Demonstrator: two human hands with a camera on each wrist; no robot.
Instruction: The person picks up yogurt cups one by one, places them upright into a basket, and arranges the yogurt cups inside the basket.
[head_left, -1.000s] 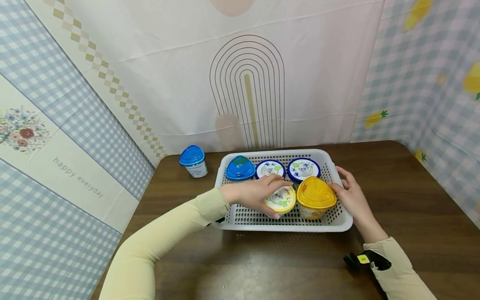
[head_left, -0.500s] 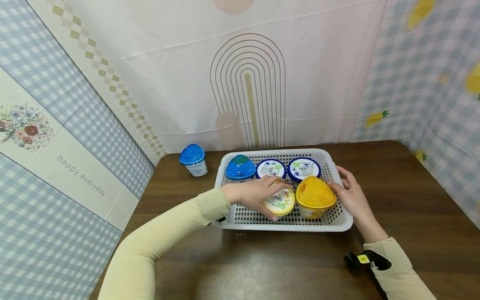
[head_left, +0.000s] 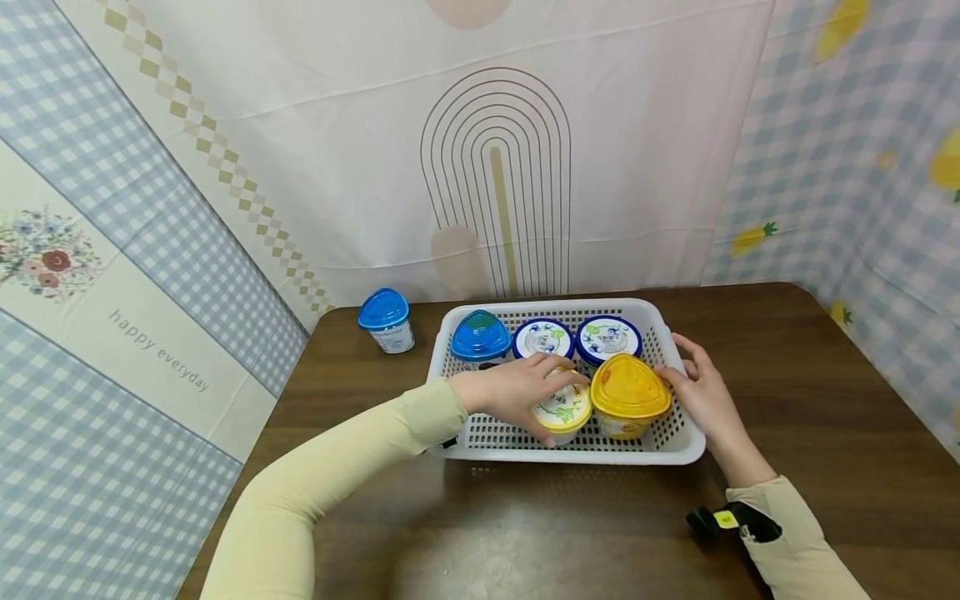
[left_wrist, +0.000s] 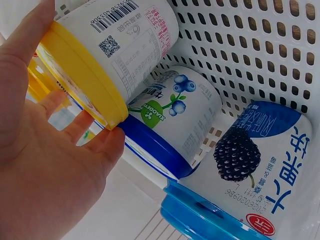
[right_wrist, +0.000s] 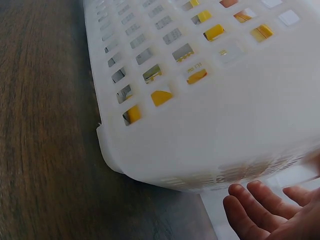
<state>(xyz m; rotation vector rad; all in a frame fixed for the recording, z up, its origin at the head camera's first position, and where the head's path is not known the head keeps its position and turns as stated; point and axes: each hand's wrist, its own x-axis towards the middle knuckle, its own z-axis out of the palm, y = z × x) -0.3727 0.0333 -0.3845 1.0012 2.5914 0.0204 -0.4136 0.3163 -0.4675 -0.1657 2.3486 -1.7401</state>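
In the head view my left hand (head_left: 513, 390) grips a round tub with a yellow-rimmed white lid (head_left: 564, 408), thumb on the near side and fingers across the far side. Close up, this hand (left_wrist: 55, 175) has its fingers at the edge of the yellow lid (left_wrist: 82, 72). My right hand (head_left: 701, 396) holds the right rim of the white perforated basket (head_left: 570, 456), its thumb beside a tub with a yellow three-cornered lid (head_left: 630, 387). From the right wrist, the fingers (right_wrist: 260, 207) show beyond the basket wall (right_wrist: 225, 125).
Two round tubs with blue-rimmed lids, one at left (head_left: 542, 340) and one at right (head_left: 609, 337), stand along the basket's back. A blue-lidded tub (head_left: 481, 336) fills the back left corner. Another blue-lidded tub (head_left: 386, 321) stands outside on the brown table (head_left: 480, 533).
The left hand and the yellow-rimmed tub have shifted slightly, and a little more of the tub's side shows under its lid. The right hand stays at the basket rim.
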